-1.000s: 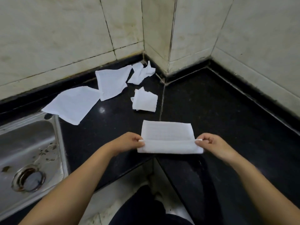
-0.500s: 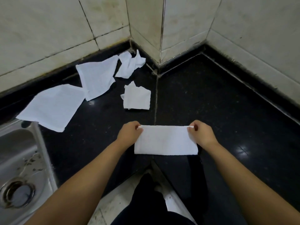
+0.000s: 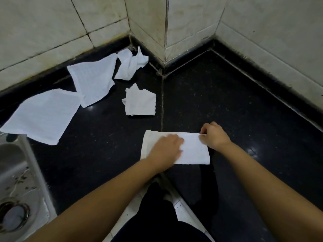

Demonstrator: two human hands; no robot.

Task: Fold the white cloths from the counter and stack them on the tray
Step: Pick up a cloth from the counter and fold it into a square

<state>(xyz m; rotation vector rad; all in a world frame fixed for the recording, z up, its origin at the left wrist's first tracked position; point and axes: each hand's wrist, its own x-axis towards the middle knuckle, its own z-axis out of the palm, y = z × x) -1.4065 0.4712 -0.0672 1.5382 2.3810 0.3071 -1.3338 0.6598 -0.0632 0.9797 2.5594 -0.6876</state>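
A white cloth folded in half (image 3: 194,151) lies flat on the black counter (image 3: 227,105) near its front edge. My left hand (image 3: 167,151) rests palm down on the cloth's middle, fingers together. My right hand (image 3: 214,135) pinches the cloth's upper right corner. Several other white cloths lie further back: a small folded one (image 3: 140,102), a crumpled one (image 3: 131,64) in the corner, and two spread flat (image 3: 92,79) (image 3: 42,116) to the left. No tray is in view.
A steel sink (image 3: 14,180) with a drain (image 3: 14,213) is set into the counter at the left. Tiled walls (image 3: 192,23) close off the back and right. The counter's front edge forms an inner corner below my hands.
My left hand has let go of the cloth's left corner and slid right onto its middle. The right hand still holds the right corner. The camera has moved slightly.
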